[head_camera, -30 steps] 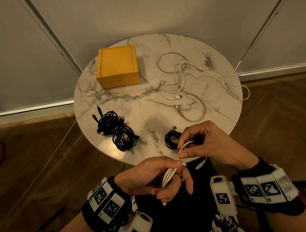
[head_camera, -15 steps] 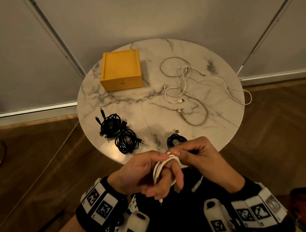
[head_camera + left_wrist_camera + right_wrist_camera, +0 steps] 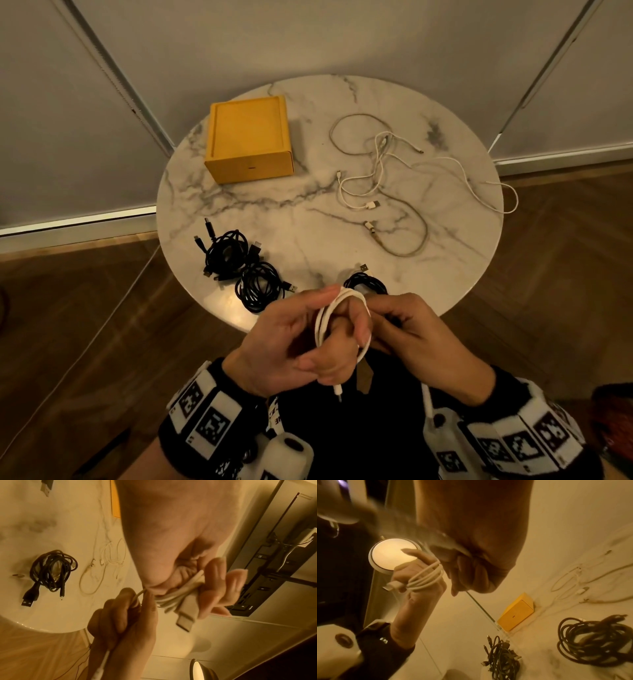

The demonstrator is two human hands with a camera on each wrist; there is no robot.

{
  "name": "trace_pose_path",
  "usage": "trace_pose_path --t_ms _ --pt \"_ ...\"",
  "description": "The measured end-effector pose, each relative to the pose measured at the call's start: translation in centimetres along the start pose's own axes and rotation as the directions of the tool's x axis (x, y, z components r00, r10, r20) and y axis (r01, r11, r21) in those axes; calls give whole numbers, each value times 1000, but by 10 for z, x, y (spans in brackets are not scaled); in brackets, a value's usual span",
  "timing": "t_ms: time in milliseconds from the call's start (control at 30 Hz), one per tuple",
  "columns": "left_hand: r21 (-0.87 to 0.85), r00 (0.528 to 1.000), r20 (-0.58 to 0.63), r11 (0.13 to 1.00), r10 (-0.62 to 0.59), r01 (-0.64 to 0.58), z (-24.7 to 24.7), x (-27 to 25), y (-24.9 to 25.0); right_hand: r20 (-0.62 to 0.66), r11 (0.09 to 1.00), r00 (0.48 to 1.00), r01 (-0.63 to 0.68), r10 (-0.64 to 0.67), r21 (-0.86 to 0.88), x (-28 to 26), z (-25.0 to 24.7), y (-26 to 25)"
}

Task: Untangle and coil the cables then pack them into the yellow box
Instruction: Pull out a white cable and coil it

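Observation:
A white cable [image 3: 323, 318] is wound in several loops round the fingers of my left hand [image 3: 342, 318], just in front of the table's near edge. Its thumb presses the loops, and a small plug hangs below. My right hand [image 3: 383, 315] pinches the free strand right beside the coil. In the left wrist view the white cable's [image 3: 180, 592] flat USB plug sticks out under the left fingers [image 3: 214, 581]. The right wrist view shows the same coil [image 3: 426, 580]. The closed yellow box [image 3: 250, 137] stands at the table's back left. Loose tangled white cables [image 3: 394, 178] lie at the right.
The round marble table [image 3: 308, 212] carries two black coils [image 3: 239, 267] at front left and a third black coil [image 3: 364, 282] just beyond my hands. Wooden floor surrounds the table, with wall panels behind. A round lamp [image 3: 393, 555] glows in the right wrist view.
My right hand has carried the free strand up and round the left fingers, adding a loop. Both hands have closed together and the hanging tail has grown shorter.

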State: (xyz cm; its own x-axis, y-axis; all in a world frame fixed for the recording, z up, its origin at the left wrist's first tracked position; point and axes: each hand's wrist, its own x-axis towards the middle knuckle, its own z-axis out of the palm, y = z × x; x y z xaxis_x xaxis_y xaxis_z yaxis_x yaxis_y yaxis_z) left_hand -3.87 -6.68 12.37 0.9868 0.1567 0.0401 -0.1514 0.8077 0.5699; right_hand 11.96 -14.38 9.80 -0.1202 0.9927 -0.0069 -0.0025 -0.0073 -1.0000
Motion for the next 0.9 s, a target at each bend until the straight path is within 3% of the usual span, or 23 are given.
trace_pose_path --t_ms 133,267,400,500,667,900 --pt "-67 999 -24 997 33 -34 -3 -3 2 3 998 1000 -5 5 -65 -5 7 -1" --pt "-154 972 -196 975 131 -162 -12 -2 4 34 913 999 18 -4 -408 -10 7 -2" --pt "-130 883 -420 949 209 -287 -14 2 0 69 835 994 -35 87 -549 -13 3 -3" --pt "-43 806 -531 941 262 -335 -14 6 -1 88 830 989 -50 118 -555 -13 2 -7" --pt "73 791 -570 973 221 -219 -15 6 1 131 761 979 -35 156 -648 -14 -2 -12" --pt "318 772 -598 948 216 -20 -16 8 -6 196 568 958 46 207 -822 -17 -6 -26"
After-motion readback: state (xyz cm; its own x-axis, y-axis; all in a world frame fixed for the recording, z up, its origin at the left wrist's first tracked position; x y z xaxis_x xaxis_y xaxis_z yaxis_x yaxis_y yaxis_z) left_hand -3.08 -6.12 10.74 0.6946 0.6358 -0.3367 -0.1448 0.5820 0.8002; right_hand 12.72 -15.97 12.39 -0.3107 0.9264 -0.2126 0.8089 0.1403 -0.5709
